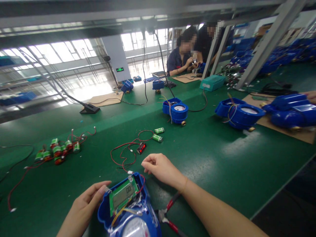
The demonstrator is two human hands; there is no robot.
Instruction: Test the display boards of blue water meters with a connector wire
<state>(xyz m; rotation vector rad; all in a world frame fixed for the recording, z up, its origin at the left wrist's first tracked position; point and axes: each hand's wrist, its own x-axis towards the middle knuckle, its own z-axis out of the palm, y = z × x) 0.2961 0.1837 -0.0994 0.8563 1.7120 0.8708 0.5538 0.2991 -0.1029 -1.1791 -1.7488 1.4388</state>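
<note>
A blue water meter [153, 205] lies open in front of me, its green circuit board [111, 204] and grey display in the upper compartment and several thin wires below. My left hand [86, 200] is at the left rim, thumb and forefinger closed on the edge beside a small clear part. My right hand [160, 168] hovers past the upper right corner with fingers curled together; nothing shows in them. Red and black leads run from a white connector [130, 172] at the meter's top to a small panel meter [141, 148] with red digits. Red-handled pliers [163, 215] lie under my right forearm.
Two green batteries [158, 138] lie beyond the panel meter. A heap of batteries with leads [57, 151] is at left. More blue meters [179, 112] stand further back, near a teal box [212, 83]. Slanted metal posts [269, 46] rise at right. Two people work across the bench.
</note>
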